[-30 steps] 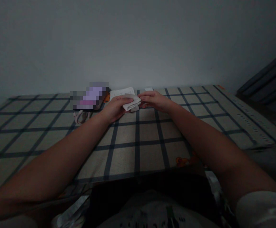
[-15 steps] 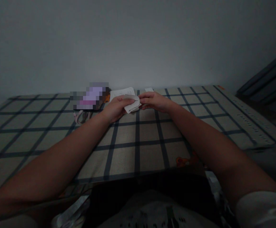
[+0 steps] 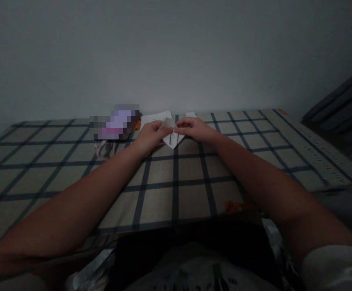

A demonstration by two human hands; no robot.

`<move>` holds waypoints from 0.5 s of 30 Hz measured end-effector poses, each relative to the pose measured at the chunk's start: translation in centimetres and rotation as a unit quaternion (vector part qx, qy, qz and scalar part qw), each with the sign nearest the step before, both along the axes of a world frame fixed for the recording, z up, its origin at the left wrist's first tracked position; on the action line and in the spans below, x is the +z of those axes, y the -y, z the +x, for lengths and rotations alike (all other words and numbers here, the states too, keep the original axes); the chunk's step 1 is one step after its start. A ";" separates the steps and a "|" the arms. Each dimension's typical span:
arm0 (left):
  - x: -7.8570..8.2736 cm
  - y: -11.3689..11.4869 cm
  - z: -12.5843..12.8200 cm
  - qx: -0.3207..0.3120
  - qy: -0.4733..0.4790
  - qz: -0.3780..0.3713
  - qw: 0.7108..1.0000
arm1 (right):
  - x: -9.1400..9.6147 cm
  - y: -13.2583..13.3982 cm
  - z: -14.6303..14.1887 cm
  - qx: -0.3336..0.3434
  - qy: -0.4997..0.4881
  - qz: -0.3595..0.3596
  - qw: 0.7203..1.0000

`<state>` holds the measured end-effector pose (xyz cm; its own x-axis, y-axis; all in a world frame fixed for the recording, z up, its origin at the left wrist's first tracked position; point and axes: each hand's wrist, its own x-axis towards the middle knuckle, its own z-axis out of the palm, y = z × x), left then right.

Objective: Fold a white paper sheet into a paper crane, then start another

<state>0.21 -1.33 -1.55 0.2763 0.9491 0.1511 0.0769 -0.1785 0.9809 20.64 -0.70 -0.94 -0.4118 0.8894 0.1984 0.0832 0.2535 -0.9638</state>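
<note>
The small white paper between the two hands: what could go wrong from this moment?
1. Both the left hand and the right hand pinch the small white paper at its top edge, close together, so it may tear unevenly.
2. The picture is dim, so a dropped piece could get lost on the plaid cloth near the other white sheet.

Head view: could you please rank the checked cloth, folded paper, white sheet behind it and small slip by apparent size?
1. checked cloth
2. folded paper and white sheet: alike, sheet partly hidden
3. small slip
</note>
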 end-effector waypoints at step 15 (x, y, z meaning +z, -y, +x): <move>-0.1 0.2 0.4 -0.023 0.055 -0.045 0.997 | -0.8 -0.6 -0.5 -0.004 -0.018 0.008 1.000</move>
